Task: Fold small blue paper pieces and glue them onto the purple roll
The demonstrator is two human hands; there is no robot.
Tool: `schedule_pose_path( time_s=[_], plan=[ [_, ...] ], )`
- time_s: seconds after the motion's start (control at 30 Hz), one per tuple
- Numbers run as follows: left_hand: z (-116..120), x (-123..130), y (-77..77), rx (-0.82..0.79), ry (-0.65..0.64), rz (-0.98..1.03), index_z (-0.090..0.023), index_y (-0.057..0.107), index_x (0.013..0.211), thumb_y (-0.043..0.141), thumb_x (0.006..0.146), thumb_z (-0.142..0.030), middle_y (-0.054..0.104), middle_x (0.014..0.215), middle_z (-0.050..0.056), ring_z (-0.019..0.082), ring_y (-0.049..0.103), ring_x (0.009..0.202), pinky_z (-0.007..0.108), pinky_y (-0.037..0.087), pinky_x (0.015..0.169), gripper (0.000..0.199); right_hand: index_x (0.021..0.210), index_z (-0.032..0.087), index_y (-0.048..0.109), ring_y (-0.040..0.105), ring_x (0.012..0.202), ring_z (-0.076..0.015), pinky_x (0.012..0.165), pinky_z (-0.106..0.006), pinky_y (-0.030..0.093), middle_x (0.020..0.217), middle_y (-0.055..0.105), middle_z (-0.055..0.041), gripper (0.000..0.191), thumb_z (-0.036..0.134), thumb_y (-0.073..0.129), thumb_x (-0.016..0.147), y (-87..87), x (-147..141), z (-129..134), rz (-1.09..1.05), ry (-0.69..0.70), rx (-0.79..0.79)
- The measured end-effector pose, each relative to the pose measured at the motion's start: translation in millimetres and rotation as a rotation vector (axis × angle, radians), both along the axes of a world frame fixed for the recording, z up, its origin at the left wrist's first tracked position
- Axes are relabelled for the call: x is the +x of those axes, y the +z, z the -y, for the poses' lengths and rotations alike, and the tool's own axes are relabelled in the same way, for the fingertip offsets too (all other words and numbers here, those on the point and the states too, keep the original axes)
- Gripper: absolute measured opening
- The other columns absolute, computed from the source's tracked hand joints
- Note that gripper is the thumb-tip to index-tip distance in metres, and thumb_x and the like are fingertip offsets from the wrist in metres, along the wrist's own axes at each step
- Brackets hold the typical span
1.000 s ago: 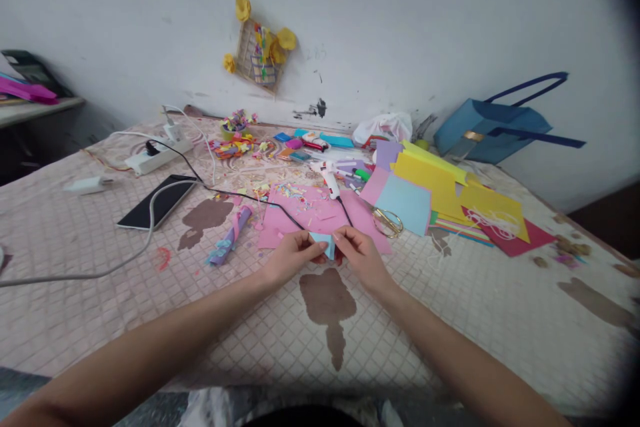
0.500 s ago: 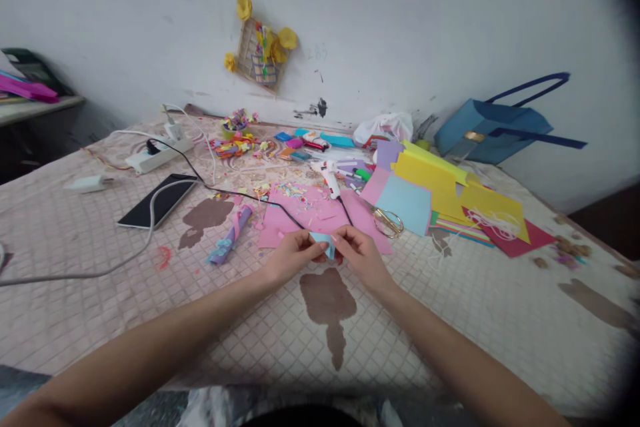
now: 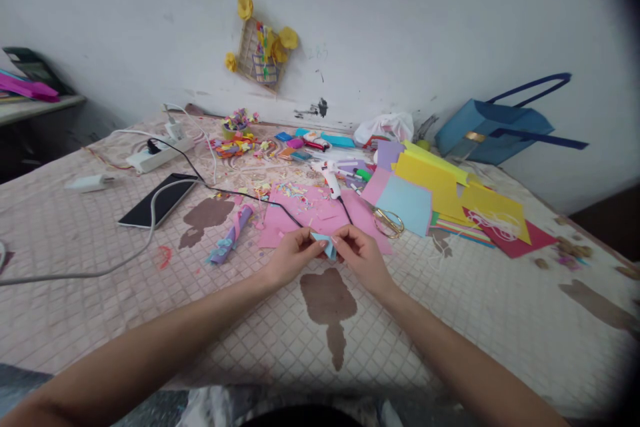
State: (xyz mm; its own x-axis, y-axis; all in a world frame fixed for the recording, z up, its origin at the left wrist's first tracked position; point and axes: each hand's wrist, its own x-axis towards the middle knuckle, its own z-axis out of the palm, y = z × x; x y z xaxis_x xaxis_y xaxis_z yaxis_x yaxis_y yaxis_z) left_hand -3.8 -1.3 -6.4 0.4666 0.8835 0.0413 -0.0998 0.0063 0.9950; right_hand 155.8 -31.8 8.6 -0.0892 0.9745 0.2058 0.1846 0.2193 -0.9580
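Between my two hands is a small piece of light blue paper [image 3: 329, 248], folded, with a crease showing. My left hand [image 3: 295, 257] pinches its left side between thumb and fingers. On its right side my right hand [image 3: 360, 257] grips the edge the same way. Both hands are over the near edge of a pink sheet [image 3: 280, 217] strewn with paper scraps. Just beyond them a white glue gun [image 3: 330, 181] lies with its black cord running toward my hands. Gold-handled scissors [image 3: 389, 222] rest right of my right hand.
A purple paper roll with blue trim [image 3: 230, 237] lies to the left, near a black tablet-like device [image 3: 157, 201] and a power strip [image 3: 159, 155]. Coloured sheets [image 3: 433, 180] are piled at the right, before a blue bag [image 3: 493, 130]. Cords cross the table's left side.
The blue paper has been bent further and now shows a more pointed, folded shape. Both hands stay in nearly the same place, still pinching it.
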Motion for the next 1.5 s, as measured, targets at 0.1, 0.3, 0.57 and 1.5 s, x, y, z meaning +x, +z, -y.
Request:
schedule_pose_path(
  time_s=[0.1, 0.3, 0.57, 1.5],
  plan=[
    [-0.1, -0.1, -0.3, -0.002, -0.002, 0.006, -0.012, 0.058, 0.076, 0.065, 0.073, -0.042, 0.062, 0.071, 0.003, 0.014, 0.06, 0.069, 0.027, 0.048, 0.069, 0.031, 0.072, 0.017, 0.054, 0.047, 0.055, -0.0101, 0.053, -0.023, 0.04, 0.062, 0.049, 0.0026, 0.02, 0.031, 0.051, 0.086, 1.8, -0.1, -0.3, -0.018, 0.006, -0.003],
    [-0.9, -0.3, -0.6, -0.002, -0.009, 0.015, -0.013, 0.058, 0.076, 0.065, 0.073, -0.043, 0.062, 0.071, 0.002, 0.014, 0.059, 0.069, 0.028, 0.048, 0.07, 0.031, 0.072, 0.018, 0.053, 0.048, 0.055, -0.0101, 0.053, -0.022, 0.04, 0.062, 0.049, 0.0027, 0.02, 0.031, 0.05, 0.086, 3.4, 0.0, -0.9, -0.023, 0.006, 0.0],
    [0.4, 1.2, 1.9, -0.031, 0.007, 0.009, -0.013, 0.056, 0.072, 0.065, 0.072, -0.042, 0.061, 0.068, 0.001, 0.013, 0.058, 0.067, 0.026, 0.048, 0.067, 0.03, 0.071, 0.018, 0.053, 0.048, 0.055, -0.0105, 0.053, -0.023, 0.041, 0.061, 0.048, 0.0028, 0.021, 0.033, 0.05, 0.085, 4.1, -0.3, -0.4, -0.007, 0.002, -0.002],
    [1.3, 0.9, 6.0, -0.085, 0.014, -0.017, -0.011, 0.064, 0.07, 0.054, 0.081, -0.047, 0.066, 0.064, 0.004, 0.013, 0.061, 0.062, 0.023, 0.048, 0.063, 0.039, 0.068, 0.018, 0.054, 0.048, 0.054, -0.0102, 0.052, -0.023, 0.039, 0.059, 0.05, 0.0036, 0.02, 0.033, 0.058, 0.079, 2.0, 1.2, -1.9, -0.042, 0.029, -0.07]
  ],
)
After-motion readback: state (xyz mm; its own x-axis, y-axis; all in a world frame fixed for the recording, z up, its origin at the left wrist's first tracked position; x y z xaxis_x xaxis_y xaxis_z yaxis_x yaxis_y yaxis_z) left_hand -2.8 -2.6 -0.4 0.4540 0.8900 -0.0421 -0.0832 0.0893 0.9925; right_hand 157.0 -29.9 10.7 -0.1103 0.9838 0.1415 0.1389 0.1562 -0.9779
